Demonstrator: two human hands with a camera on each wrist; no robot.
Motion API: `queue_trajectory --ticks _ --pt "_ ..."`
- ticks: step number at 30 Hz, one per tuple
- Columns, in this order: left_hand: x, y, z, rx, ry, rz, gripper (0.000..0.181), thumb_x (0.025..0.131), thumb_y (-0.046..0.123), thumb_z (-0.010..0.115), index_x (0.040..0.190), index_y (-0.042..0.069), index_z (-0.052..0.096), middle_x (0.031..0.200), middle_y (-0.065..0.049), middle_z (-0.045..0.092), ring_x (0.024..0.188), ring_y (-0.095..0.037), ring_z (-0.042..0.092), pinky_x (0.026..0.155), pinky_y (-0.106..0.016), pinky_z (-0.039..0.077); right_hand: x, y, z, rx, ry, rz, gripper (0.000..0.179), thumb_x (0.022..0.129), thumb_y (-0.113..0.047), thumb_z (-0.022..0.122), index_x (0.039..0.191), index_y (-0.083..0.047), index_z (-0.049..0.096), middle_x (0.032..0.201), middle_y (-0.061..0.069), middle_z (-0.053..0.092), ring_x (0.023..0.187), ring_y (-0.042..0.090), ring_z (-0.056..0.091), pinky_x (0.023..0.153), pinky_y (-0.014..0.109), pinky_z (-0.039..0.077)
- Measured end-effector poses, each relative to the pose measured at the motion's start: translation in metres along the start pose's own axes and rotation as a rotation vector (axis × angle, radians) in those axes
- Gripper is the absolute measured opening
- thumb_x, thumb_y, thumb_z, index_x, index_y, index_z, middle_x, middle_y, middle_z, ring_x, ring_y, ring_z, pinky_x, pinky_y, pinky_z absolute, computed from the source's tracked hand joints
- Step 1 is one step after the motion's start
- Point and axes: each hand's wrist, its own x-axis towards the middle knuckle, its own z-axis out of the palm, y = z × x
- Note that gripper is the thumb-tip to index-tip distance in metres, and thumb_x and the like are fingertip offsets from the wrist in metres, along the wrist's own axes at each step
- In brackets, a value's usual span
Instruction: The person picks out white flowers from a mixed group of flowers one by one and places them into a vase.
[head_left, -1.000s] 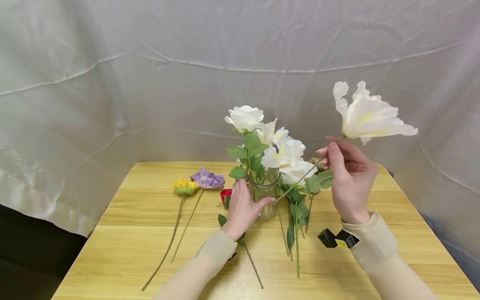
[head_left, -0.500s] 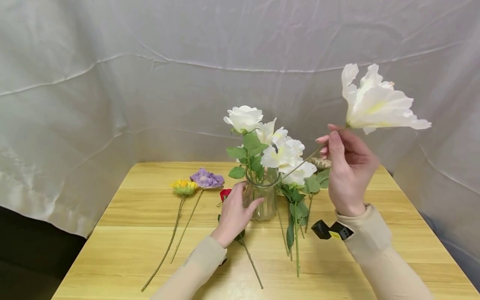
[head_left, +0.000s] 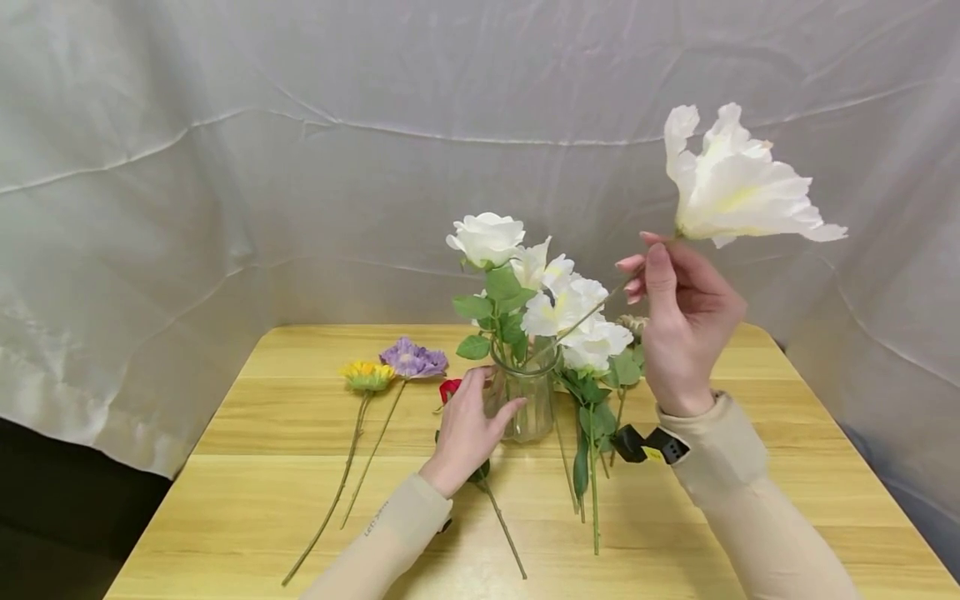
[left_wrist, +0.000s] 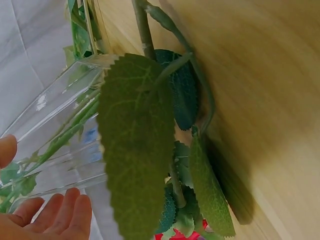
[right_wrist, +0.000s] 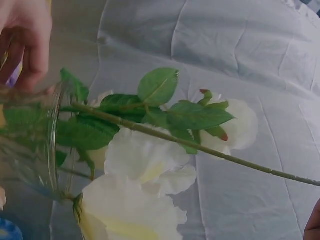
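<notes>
My right hand (head_left: 686,325) pinches the stem of a large white ruffled flower (head_left: 738,192) just below its bloom. The stem (right_wrist: 200,147) slants down left, its lower end overlapping the mouth of a clear glass vase (head_left: 532,408). My left hand (head_left: 468,425) is around the vase's left side, thumb in front and fingers at the far side, close against the glass (left_wrist: 50,100). A white rose (head_left: 487,240) with green leaves stands tall in the vase. More white ruffled blooms (head_left: 558,304) show at its right.
Left on the wooden table (head_left: 247,492) lie a yellow flower (head_left: 367,375) and a purple flower (head_left: 414,358). A red rose (head_left: 450,390) lies behind my left hand, its leaves (left_wrist: 137,140) close to that wrist. Leafy stems (head_left: 597,425) lie right of the vase.
My right hand has risen, then shifted slightly left, bringing the stem's lower end from in front of the vase to its mouth. My left hand has slid slightly down the vase.
</notes>
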Motion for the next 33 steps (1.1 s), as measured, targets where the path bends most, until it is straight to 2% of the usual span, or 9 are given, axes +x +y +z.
queue_trajectory --ticks 4,10,13,17,20,24,28,33 --pt "0.000 0.000 0.000 0.004 0.001 0.002 0.057 0.091 0.039 0.073 0.132 0.005 0.054 0.125 -0.013 0.066 0.113 -0.031 0.066 0.095 -0.044 0.057 -0.003 0.004 0.004 -0.049 -0.054 -0.019 0.018 0.093 0.011 0.059 0.096 0.006 0.076 0.078 0.001 0.078 0.060 0.007 0.067 0.053 0.017 0.052" --pt "0.000 0.001 -0.001 0.003 -0.007 -0.012 0.058 0.091 0.039 0.073 0.132 0.004 0.054 0.126 -0.013 0.065 0.114 -0.032 0.066 0.096 -0.044 0.057 -0.015 0.009 0.008 -0.168 -0.173 -0.023 0.015 0.093 0.010 0.058 0.096 0.022 0.068 0.082 -0.014 0.076 0.060 0.003 0.063 0.053 0.014 0.051" --pt "0.000 0.001 -0.001 0.008 -0.009 -0.016 0.058 0.091 0.040 0.073 0.132 0.004 0.054 0.126 -0.013 0.065 0.114 -0.032 0.066 0.096 -0.044 0.057 -0.019 0.012 0.010 -0.221 -0.233 -0.041 0.015 0.093 0.009 0.060 0.095 0.022 0.068 0.084 -0.018 0.075 0.059 0.002 0.060 0.053 0.014 0.050" --pt "0.000 0.002 -0.001 0.013 -0.010 -0.017 0.059 0.091 0.041 0.072 0.133 0.004 0.054 0.126 -0.014 0.065 0.114 -0.032 0.066 0.096 -0.044 0.057 -0.026 0.015 0.012 -0.262 -0.297 -0.040 0.013 0.092 0.010 0.060 0.095 0.019 0.070 0.079 0.009 0.077 0.060 -0.001 0.059 0.052 0.014 0.050" --pt "0.000 0.002 -0.002 0.011 -0.010 -0.017 0.058 0.092 0.040 0.073 0.133 0.004 0.054 0.126 -0.013 0.065 0.114 -0.032 0.066 0.096 -0.044 0.057 -0.032 0.016 0.014 -0.256 -0.350 -0.011 0.012 0.091 0.013 0.060 0.094 0.018 0.070 0.078 0.031 0.070 0.064 0.003 0.062 0.059 0.014 0.055" --pt "0.000 0.002 -0.002 0.005 -0.011 -0.015 0.057 0.092 0.039 0.073 0.133 0.004 0.054 0.126 -0.013 0.065 0.114 -0.032 0.065 0.095 -0.046 0.057 -0.040 0.018 0.016 -0.259 -0.422 -0.001 0.012 0.089 0.015 0.059 0.090 0.016 0.071 0.082 0.031 0.071 0.070 0.004 0.065 0.070 0.014 0.057" --pt "0.000 0.001 -0.002 -0.011 -0.011 -0.005 0.056 0.092 0.038 0.073 0.133 0.005 0.054 0.127 -0.013 0.065 0.115 -0.032 0.065 0.095 -0.046 0.057 -0.046 0.023 0.016 -0.350 -0.474 -0.048 0.013 0.087 0.012 0.063 0.090 0.009 0.075 0.078 0.023 0.074 0.064 0.001 0.064 0.062 0.012 0.053" --pt "-0.001 0.000 -0.003 0.004 0.024 0.072 0.054 0.091 0.032 0.076 0.131 0.002 0.055 0.122 -0.014 0.067 0.112 -0.032 0.067 0.092 -0.044 0.059 -0.052 0.030 0.017 -0.412 -0.523 -0.080 0.012 0.087 0.009 0.069 0.095 0.006 0.077 0.081 0.018 0.077 0.057 0.016 0.068 0.058 0.015 0.054"
